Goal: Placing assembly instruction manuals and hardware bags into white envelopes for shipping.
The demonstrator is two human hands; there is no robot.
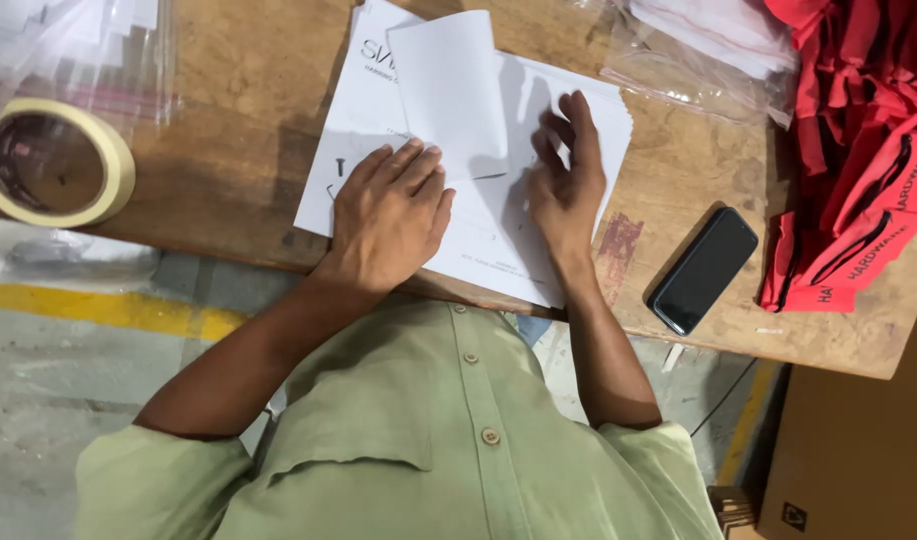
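Observation:
A stack of white printed paper sheets point(498, 235) lies on the wooden table point(248, 90). On top of the stack, one white sheet point(448, 90) is folded over. My left hand point(390, 215) lies flat on the stack, fingers together, pressing at the fold's lower edge. My right hand point(568, 180) rests on the stack to the right, fingers partly curled, fingertips touching the paper. Neither hand grips anything.
A roll of cream masking tape point(53, 160) lies at the left. A black phone point(703, 270) lies right of the stack. Red printed fabric bags point(868, 150) pile up at the far right. Clear plastic bags point(698, 50) lie at the back. A cardboard box point(848, 450) stands below.

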